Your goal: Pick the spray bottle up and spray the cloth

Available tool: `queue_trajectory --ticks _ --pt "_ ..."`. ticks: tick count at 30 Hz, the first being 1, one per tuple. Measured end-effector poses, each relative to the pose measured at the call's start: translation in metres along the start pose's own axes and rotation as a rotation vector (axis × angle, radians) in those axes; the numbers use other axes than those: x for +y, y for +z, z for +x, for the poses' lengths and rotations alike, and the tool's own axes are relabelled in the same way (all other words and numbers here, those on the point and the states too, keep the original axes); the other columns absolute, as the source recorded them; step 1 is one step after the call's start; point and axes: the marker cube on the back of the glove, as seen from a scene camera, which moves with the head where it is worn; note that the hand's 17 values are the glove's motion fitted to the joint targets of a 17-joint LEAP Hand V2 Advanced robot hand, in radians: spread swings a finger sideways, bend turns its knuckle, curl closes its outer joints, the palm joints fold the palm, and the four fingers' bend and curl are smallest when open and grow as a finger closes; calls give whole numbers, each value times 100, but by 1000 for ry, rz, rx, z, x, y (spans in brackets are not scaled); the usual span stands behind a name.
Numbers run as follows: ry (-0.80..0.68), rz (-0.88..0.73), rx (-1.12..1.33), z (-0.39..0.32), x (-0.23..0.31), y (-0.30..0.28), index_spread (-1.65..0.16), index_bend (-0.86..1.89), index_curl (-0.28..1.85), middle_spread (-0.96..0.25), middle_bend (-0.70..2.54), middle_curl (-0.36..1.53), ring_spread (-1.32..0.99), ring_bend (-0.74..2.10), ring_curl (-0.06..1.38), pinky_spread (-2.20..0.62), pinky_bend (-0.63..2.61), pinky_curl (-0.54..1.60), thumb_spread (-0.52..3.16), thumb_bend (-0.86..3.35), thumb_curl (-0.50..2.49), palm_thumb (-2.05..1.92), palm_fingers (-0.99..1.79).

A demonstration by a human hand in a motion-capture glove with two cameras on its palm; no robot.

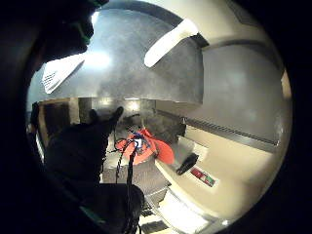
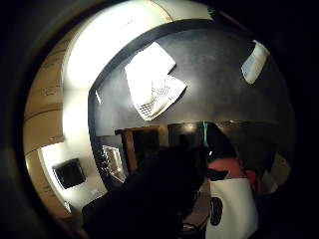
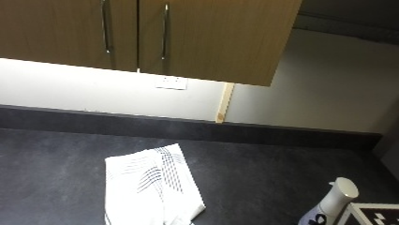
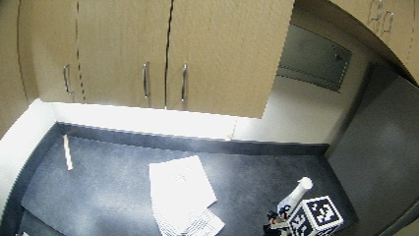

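Note:
A white cloth (image 3: 152, 187) with thin dark stripes lies folded on the dark counter (image 3: 50, 173), near its front. The white spray bottle (image 3: 333, 201) stands upright at the counter's front right corner, well to the right of the cloth. Both also show in the wide outside view: the cloth (image 4: 180, 196) and the bottle (image 4: 294, 196). Of my gloved right hand (image 4: 274, 217) only a little shows, low beside the bottle's base. In the palm views its dark fingers (image 1: 83, 141) stand out straight and hold nothing, and the bottle (image 1: 168, 41) and cloth (image 2: 152, 84) lie apart from the palm.
Wooden wall cupboards (image 4: 164, 54) hang over the counter's back. A wall socket (image 3: 171, 82) and an upright pale strip (image 3: 222, 103) are on the back wall. A pale stick (image 4: 67, 152) lies at the counter's left. A tall dark panel (image 4: 379, 157) bounds the right side.

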Motion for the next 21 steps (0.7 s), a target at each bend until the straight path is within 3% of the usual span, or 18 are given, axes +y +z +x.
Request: queue_trajectory --ticks 9,21 --pt "-13 13 1 -3 -3 -2 -32 14 12 6 16 9 9 38 19 5 78 28 71 35 23 66 42" --pt "-61 34 -159 -4 -5 -3 -37 13 17 7 17 16 10 43 25 5 85 33 91 26 32 71 39"
